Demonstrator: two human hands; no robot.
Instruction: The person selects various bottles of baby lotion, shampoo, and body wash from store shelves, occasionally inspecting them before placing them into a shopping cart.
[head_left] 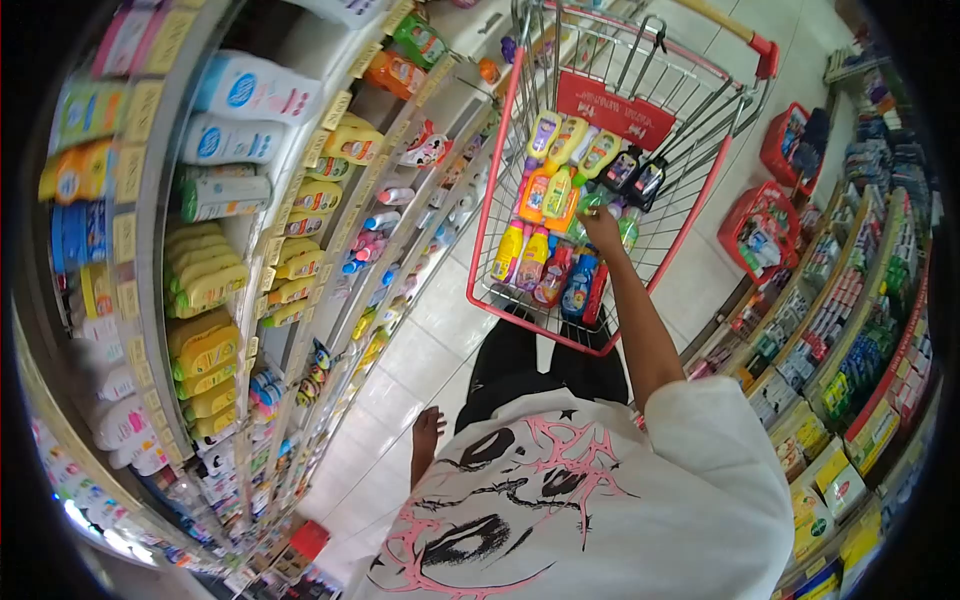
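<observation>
My right hand [601,226] reaches down into the shopping cart [487,300], its fingers curled at the top of a green bottle [592,198]. Around it stand rows of colourful bottles: a yellow-green bottle [556,198] and orange ones to its left, dark bottles [648,182] behind to the right. Closer to me are yellow bottles [508,251] and a blue bottle [578,284]. My left hand [428,426] hangs low beside my body, fingers apart, with nothing in it. The exact grip of my right fingers is partly hidden.
Shelves [300,190] of toiletry bottles line the left side, with price tags along their edges. More stocked shelves [790,350] curve along the right. Two red shopping baskets [757,232] with goods stand right of the cart. Pale floor tiles [410,345] run between.
</observation>
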